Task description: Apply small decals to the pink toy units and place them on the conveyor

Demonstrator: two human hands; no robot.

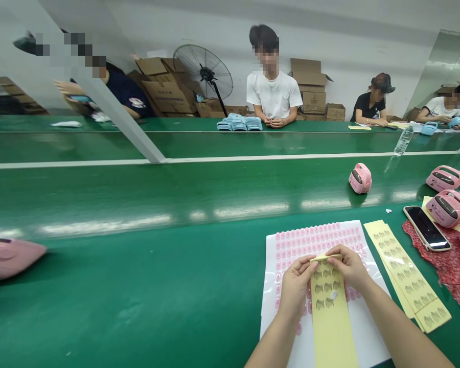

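Both hands pinch the far end of a yellow label sheet [333, 332], where its edge is folded over. My left hand [297, 283] grips the left corner between thumb and fingers. On the right corner, my right hand [350, 266] does the same. Rows of small printed labels run down the upper part of the strip, and a small white oval piece [333, 295] lies on it. Beneath is a white sheet [274, 317] covered with rows of pink oval stickers [299, 237]. More yellow label sheets [410, 273] lie to the right of it.
A phone [427, 228] and several pink handled devices [448, 207] rest at right beside red bubble wrap [444, 260]. One pink device [360, 179] stands farther off, near a water bottle [404, 140]. A pink object [11, 259] is at far left. Co-workers sit opposite.
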